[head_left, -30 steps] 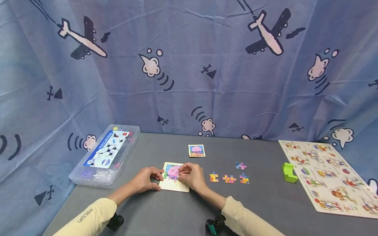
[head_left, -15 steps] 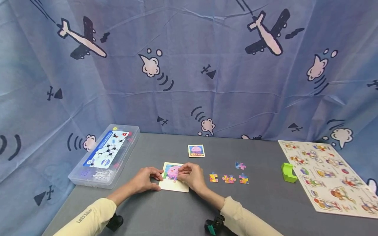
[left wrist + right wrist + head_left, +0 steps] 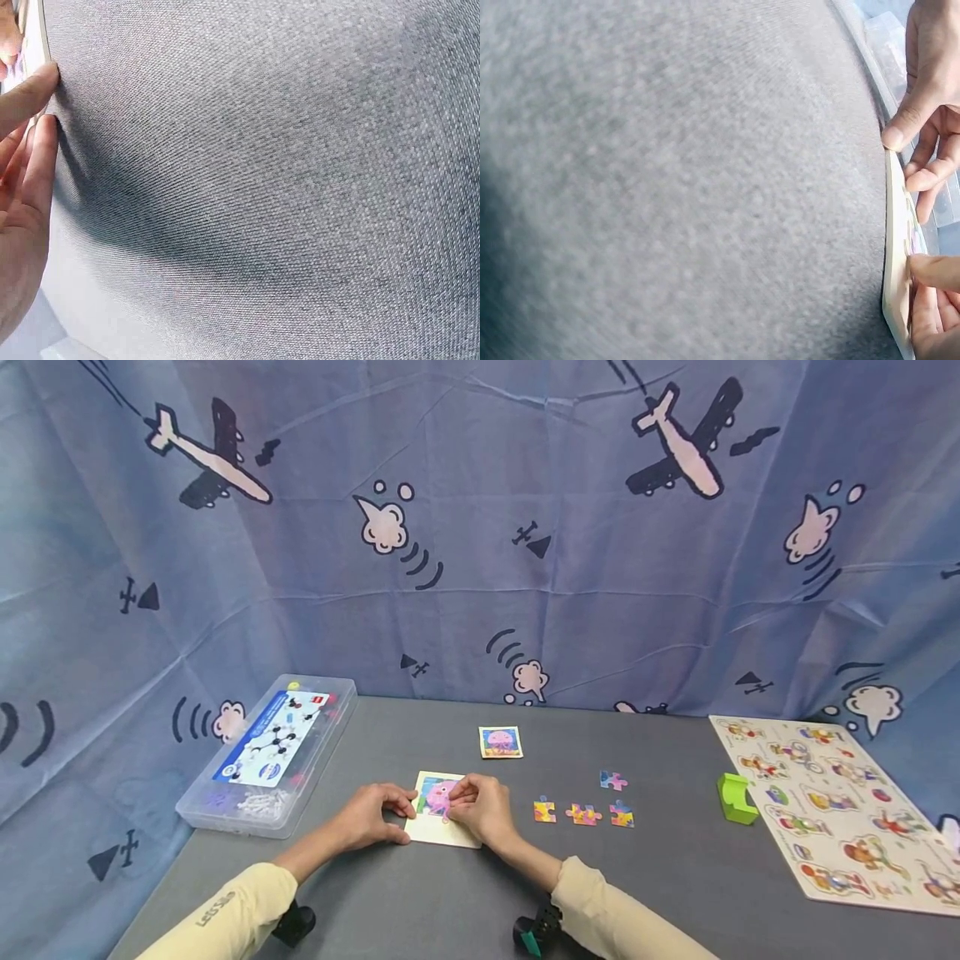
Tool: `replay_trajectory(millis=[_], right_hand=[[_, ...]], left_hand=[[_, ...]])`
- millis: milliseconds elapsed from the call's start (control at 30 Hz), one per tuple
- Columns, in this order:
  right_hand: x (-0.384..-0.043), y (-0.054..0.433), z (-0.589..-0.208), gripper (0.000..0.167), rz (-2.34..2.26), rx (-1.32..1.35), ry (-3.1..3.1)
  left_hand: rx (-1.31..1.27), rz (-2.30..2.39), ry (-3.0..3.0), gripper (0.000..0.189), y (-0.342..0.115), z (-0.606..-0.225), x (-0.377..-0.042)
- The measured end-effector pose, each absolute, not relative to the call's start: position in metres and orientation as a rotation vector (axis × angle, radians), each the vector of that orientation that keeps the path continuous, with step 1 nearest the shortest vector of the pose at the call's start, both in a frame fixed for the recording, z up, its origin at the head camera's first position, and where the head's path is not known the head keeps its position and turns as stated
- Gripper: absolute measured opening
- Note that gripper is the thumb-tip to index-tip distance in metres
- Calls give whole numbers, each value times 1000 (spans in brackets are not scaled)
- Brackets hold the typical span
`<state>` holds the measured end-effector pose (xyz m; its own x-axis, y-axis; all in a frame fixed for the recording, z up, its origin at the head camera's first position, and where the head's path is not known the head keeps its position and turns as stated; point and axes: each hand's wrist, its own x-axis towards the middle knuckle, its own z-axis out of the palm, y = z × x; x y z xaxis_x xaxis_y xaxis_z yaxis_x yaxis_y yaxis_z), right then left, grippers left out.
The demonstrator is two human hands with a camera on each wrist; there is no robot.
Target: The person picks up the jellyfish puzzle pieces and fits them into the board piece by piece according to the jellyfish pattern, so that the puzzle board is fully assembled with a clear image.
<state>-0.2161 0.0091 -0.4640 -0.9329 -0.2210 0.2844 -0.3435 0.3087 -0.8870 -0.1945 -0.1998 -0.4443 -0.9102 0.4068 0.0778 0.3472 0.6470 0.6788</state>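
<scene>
bright, even light; blurry right-wrist view

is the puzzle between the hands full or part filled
Part filled: the puzzle board shows bare wood below its coloured pieces, and four loose pieces lie apart. The right hand hides part.

head: high, wide, faces forward and down, table (image 3: 420,910) to curtain (image 3: 465,510) | left wrist: close over table, left grip (image 3: 21,240) at left edge | right wrist: close, right grip (image 3: 936,304) lower right | wrists share: board (image 3: 897,240)
</scene>
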Motion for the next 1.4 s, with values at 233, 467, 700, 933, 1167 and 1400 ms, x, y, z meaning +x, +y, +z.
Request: replay_trajectory(millis=[233, 467, 700, 933, 1167, 1400], right_hand=[[-217, 15, -468, 22, 1896, 440, -2436], [-216, 27, -463, 25, 2105, 494, -2332], [-223, 51, -465, 30, 2211, 529, -2338], [-229, 87, -458, 33, 2267, 499, -2372], [-233, 125, -456, 36, 2216, 514, -2421], [-235, 155, -453, 39, 2166, 422, -2446]], left_hand=[[655, 1137, 2754, 25, -200, -445, -194], [653, 1127, 2762, 25, -199, -442, -195], [680, 1137, 2762, 25, -199, -442, -195], [686, 1140, 2761, 25, -199, -442, -195], [670, 1110, 2782, 25, -198, -442, -196], [674, 1116, 2775, 25, -199, -442, -195]])
